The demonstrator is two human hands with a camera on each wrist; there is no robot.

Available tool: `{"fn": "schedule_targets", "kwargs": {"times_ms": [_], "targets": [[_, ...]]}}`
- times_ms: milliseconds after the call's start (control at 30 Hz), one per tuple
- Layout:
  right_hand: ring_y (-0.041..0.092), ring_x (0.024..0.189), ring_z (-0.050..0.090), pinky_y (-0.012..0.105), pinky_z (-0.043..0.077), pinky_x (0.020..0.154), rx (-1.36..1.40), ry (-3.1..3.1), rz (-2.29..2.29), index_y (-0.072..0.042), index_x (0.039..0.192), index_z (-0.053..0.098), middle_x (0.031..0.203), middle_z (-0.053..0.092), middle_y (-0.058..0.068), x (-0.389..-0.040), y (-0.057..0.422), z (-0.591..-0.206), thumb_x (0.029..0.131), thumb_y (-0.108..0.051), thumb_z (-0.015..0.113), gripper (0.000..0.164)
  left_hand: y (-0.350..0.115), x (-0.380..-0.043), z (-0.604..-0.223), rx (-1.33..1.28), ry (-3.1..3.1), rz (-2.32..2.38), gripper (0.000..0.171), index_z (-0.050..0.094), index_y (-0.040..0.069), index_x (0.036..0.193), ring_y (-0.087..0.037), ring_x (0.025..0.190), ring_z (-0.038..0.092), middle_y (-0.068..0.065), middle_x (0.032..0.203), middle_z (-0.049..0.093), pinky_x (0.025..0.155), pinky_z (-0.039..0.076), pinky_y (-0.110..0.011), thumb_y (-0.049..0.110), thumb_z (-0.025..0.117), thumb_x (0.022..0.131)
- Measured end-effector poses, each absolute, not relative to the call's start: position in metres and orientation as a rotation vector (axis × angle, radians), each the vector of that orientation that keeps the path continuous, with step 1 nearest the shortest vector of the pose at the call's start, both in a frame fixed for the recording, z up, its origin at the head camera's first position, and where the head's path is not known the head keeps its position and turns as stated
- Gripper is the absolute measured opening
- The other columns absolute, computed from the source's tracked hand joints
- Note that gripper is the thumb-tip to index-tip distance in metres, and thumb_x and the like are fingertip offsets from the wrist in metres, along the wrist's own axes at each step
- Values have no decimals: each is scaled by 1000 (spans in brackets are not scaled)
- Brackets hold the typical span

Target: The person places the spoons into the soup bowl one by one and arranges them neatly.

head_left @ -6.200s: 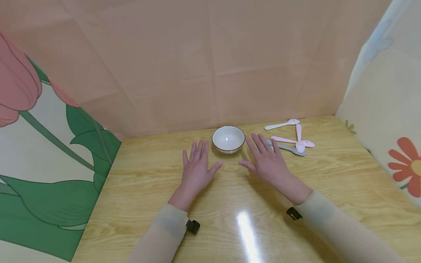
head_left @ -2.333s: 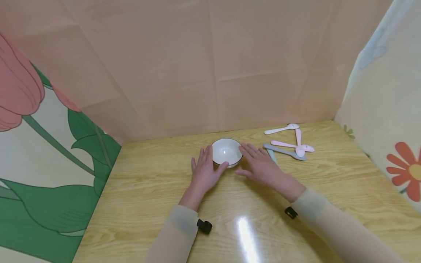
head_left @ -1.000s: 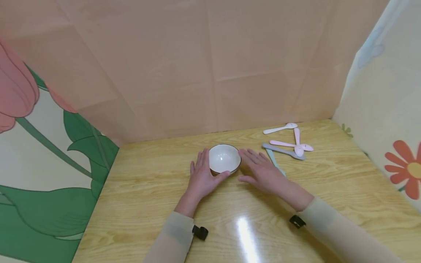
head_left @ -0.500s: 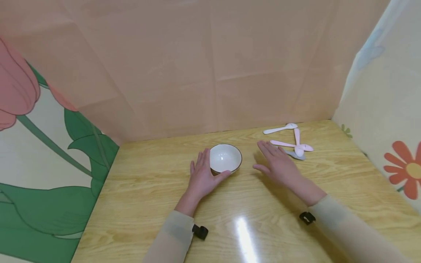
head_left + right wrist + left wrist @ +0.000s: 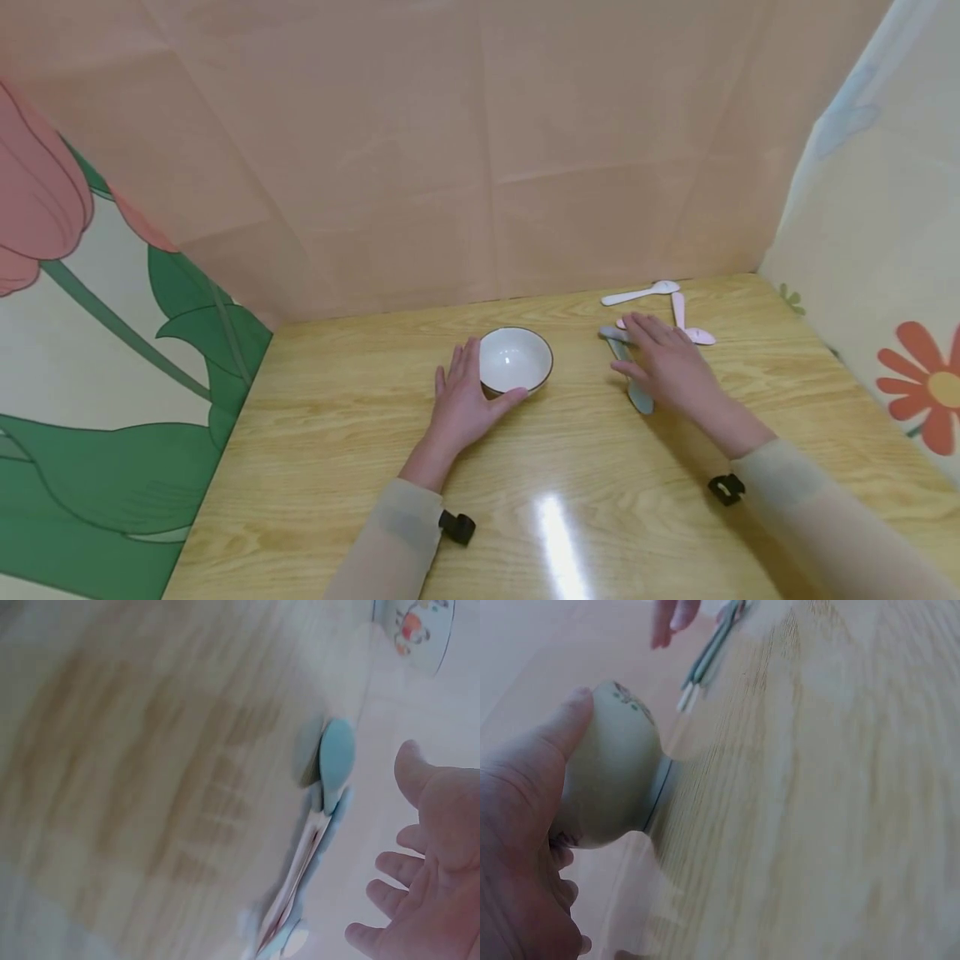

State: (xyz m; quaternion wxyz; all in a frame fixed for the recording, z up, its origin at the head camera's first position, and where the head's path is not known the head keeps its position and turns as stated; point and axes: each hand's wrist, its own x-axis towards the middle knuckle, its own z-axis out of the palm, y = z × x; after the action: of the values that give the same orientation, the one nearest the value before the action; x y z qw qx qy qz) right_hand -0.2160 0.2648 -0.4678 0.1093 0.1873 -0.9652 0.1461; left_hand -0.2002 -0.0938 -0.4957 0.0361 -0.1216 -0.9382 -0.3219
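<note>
A white bowl [image 5: 515, 360] with a dark rim stands upright on the wooden table. My left hand [image 5: 460, 408] holds its left and near side, the thumb along the front; in the left wrist view the thumb and curled fingers span the bowl [image 5: 615, 772]. To the right, my right hand [image 5: 671, 367] hovers over several spoons with nothing in its grasp. Partly beneath it lie a grey spoon [image 5: 611, 333], a teal spoon [image 5: 640, 397] and pink spoons [image 5: 701, 337]. The right wrist view shows the right hand [image 5: 442, 862] apart from the teal spoon [image 5: 337, 754], fingers loosely spread.
A whitish spoon [image 5: 637, 295] lies apart behind the others, near the back cloth [image 5: 375, 167]. Printed flower panels flank the wooden table [image 5: 345, 433] on the left and right. A black wrist strap clip [image 5: 457, 527] hangs below the left sleeve.
Earlier the bowl came nearer along the table with both hands beside it. The right hand has since moved right, off the bowl and over the spoons; the left hand stays at the bowl.
</note>
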Motion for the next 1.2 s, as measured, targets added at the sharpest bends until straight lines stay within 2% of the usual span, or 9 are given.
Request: {"fn": "schedule_targets", "kwargs": {"times_ms": [267, 533, 933, 1200], "targets": [[55, 140, 52, 83, 35, 111, 566, -2776, 422, 7, 158, 53, 152, 55, 33, -222, 278, -471, 100, -26, 85, 74, -94, -200, -494, -381, -2888, -996, 124, 17, 11, 177, -38, 169, 14, -16, 182, 22, 131, 7, -69, 81, 72, 91], [59, 119, 64, 75, 44, 104, 586, -2759, 406, 6, 155, 56, 134, 66, 34, -228, 288, -475, 98, -22, 86, 70, -94, -199, -494, -379, -2886, -1018, 123, 19, 8, 177, -38, 169, 14, -16, 182, 22, 131, 8, -69, 79, 73, 92], [51, 102, 69, 69, 52, 91, 537, -2866, 324, 3, 150, 63, 122, 71, 30, -236, 296, -476, 100, -28, 85, 63, -95, -198, -493, -378, -2875, -1037, 123, 21, 7, 176, -40, 168, 16, -16, 182, 23, 131, 7, -69, 77, 75, 91], [40, 84, 68, 62, 54, 77, 558, -2880, 279, 3, 144, 67, 109, 72, 23, -243, 299, -478, 99, -26, 86, 57, -95, -199, -496, -383, -2871, -1027, 124, 20, 7, 176, -39, 168, 16, -13, 182, 22, 132, 7, -67, 79, 74, 91]]}}
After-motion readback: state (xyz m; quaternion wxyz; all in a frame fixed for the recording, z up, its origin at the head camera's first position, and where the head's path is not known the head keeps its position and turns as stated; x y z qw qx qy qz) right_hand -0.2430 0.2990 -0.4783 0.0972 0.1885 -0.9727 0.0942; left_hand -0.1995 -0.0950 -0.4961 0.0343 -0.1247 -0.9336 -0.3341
